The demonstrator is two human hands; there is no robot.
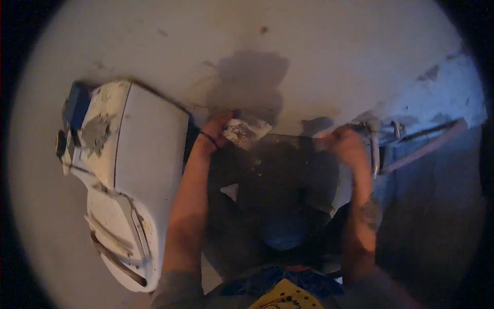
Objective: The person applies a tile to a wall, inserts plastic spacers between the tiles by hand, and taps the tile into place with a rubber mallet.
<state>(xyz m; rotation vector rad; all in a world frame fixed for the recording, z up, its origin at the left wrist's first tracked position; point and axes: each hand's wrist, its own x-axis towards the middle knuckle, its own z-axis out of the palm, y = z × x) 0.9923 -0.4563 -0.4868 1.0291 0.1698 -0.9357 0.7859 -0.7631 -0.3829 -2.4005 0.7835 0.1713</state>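
Observation:
My left hand [218,130], with a dark band at the wrist, is closed on the edge of a whitish, brown-flecked piece [244,133] close to the wall. What that piece is made of is too blurred to tell. Level with it, farther right, my right hand [349,147] is held near the wall by the pipes, its fingers curled together. Anything in those fingers is too dark and smeared to make out. Between my forearms the dark area over my lap shows a small pale scrap [230,191].
To my left stands a white toilet [149,139], worn and stained, with a blue object [78,105] on its far-left side. Metal pipes [374,149] and a pale slanting bar [427,149] run along the right. A scuffed wall [329,56] with peeling patches rises ahead.

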